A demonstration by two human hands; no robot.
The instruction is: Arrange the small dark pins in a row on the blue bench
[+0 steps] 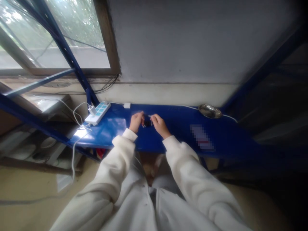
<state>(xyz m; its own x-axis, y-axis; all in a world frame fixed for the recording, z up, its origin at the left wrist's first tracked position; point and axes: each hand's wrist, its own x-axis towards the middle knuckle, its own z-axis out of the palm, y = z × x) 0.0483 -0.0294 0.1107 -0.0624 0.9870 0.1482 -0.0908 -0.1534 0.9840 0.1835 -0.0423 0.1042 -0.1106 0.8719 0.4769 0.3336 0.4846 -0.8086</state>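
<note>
Glossy blue tabletop [178, 128] underlies hands [136, 122] holding dark object [147, 122].

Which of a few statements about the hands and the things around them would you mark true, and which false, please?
1. A small dark item is between the left hand and the right hand. True, though it is too blurred to identify.
2. The metal dish is to the left of both hands. False: it is to their right.
3. A power strip lies on the left part of the blue tabletop. True.
4. Nothing is plugged into the power strip. False: a white plug stands in it.
5. Both sleeves are black. False: they are off-white.
6. A window is at the upper left. True.
</note>
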